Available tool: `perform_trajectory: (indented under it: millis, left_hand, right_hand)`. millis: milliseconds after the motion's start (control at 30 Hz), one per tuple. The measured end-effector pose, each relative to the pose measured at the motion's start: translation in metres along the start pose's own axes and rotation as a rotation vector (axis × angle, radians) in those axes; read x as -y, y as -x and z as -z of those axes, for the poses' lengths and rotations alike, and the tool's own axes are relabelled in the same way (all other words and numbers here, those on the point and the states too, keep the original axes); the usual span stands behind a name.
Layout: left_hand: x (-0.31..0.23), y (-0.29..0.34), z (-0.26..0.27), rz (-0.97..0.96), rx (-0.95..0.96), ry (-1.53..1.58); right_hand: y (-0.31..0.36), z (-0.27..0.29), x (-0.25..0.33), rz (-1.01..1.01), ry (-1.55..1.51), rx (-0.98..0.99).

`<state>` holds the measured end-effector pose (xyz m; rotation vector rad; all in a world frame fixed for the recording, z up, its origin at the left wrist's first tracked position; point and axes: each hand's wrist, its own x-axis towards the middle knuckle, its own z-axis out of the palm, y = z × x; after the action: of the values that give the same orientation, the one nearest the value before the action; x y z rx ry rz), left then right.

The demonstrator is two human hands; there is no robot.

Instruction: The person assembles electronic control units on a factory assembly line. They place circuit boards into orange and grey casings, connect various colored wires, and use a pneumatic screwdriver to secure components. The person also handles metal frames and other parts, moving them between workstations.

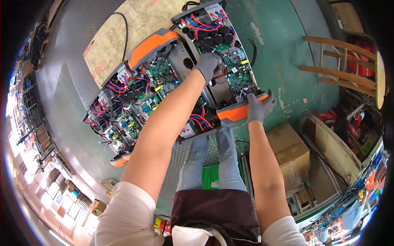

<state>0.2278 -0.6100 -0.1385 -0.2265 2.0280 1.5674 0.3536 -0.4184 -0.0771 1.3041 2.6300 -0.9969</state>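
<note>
Grey gloves cover both hands. My left hand (208,65) is closed inside an open electronic unit (241,76), by a black cable bundle (207,46); its fingertips are partly hidden, and what they hold cannot be made out. My right hand (260,107) grips the corner of that unit's orange end cover (233,113), thumb on the near top edge and fingers round the outer side. Green circuit boards, black round capacitors (217,39) and red and blue wires (205,25) show inside the unit.
Several similar open units (158,71) with orange end covers (152,47) stand close together on the left. Beyond them lies a worn wooden board (135,24) with a black cable across it. A wooden stool (344,67) lies on its side at right, above a cardboard box (289,158).
</note>
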Motion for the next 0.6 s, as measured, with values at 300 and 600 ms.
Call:
perform_trajectory:
  millis: [300, 600]
  left_hand:
    - [0.008, -0.031, 0.031, -0.469, 0.357, -0.641]
    - [-0.039, 0.102, 0.034, 0.147, -0.077, 0.206]
  right_hand:
    - [-0.009, -0.001, -0.003, 0.02, -0.034, -0.023]
    - [0.005, 0.001, -0.003, 0.05, -0.089, -0.047]
